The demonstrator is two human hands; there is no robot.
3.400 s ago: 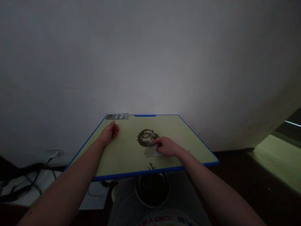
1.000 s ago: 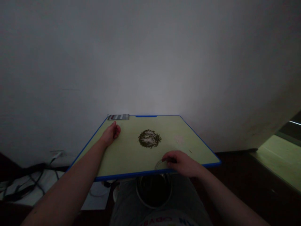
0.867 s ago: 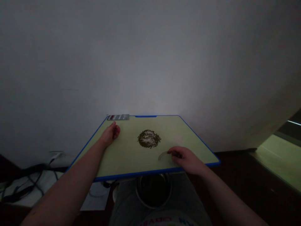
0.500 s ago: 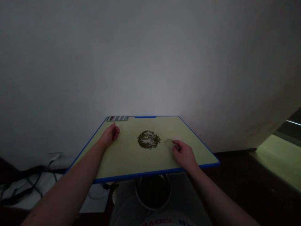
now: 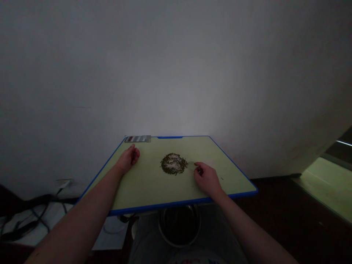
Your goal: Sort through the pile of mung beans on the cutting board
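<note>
A pile of small dark green and whitish grains (image 5: 173, 164) is spread in a rough round patch on the pale yellow tabletop (image 5: 148, 190). My right hand (image 5: 207, 179) is just right of it, its fingers pinched on a thin, curved, pale tool (image 5: 191, 162) that resembles tweezers. The tool's tip reaches the right edge of the pile; its grip end is hidden in my fingers. Left of the pile, my left hand (image 5: 128, 158) rests on the tabletop with fingers curled in, and nothing shows in it. A phone (image 5: 136, 139) lies just beyond that hand.
A blue rim (image 5: 165, 205) edges the table, whose far side meets a grey wall (image 5: 176, 73). Below the near edge, a round metal bowl (image 5: 180, 242) sits at my lap. Dark cables (image 5: 41, 216) lie at lower left. A tiny dark speck (image 5: 222, 178) lies right of my right hand.
My right hand has moved left with the thin curved tool, bringing its tip to the pile's edge. The left hand has stayed put. The phone's screen looks slightly different.
</note>
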